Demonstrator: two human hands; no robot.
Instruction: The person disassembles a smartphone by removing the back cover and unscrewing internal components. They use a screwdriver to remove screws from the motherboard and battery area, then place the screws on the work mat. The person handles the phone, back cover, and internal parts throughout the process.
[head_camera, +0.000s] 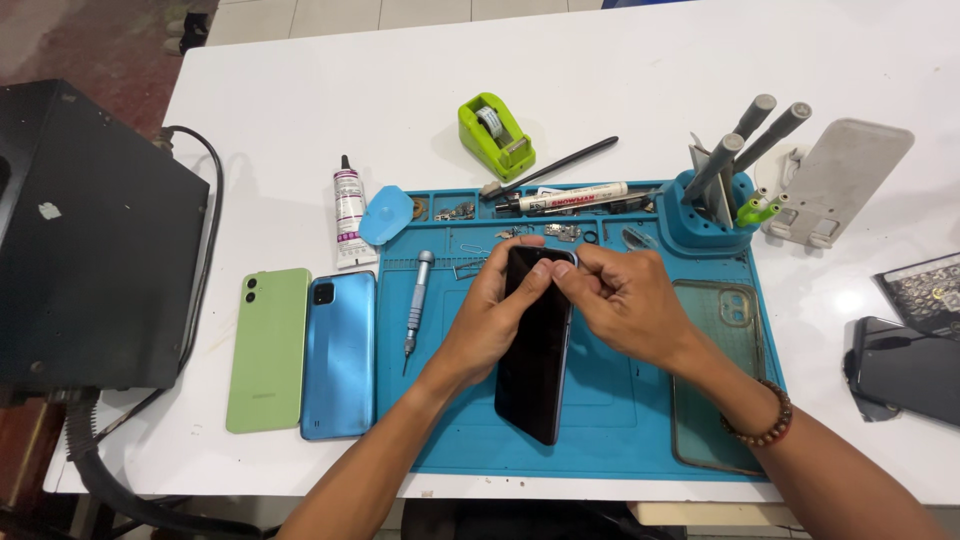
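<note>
Right now, line by line:

Phone: the black phone (535, 345) lies screen up on the blue work mat (600, 400), its length running from the mat's tool tray toward me, its near end close to the mat's front edge.

Open room: bare mat lies on both sides of the phone's lower half; the white table (300, 100) is bare beyond the green tape dispenser (496, 134).

Left edge: a small screwdriver (417, 300) lies just left of my wrist; a blue phone back (339, 355) and a green phone back (267, 350) lie side by side off the mat.

Right edge: a clear phone case (722, 375) lies along the mat's right side, partly under my right forearm.

Left hand: my left hand (490, 320) comes in from below, fingers curled over the phone's left edge near the top, thumb across the glass.

Right hand: my right hand (625, 300) reaches from the right, thumb and forefinger pinched together at the phone's top right corner; a bead bracelet (765, 420) sits on the wrist.

Hidden: I cannot tell whether anything is held in that pinch; my fingers cover the phone's top edge.

Cut off: a dark device (905, 370) at the right runs out of view, and a black box (90, 230) fills the left side.
</note>
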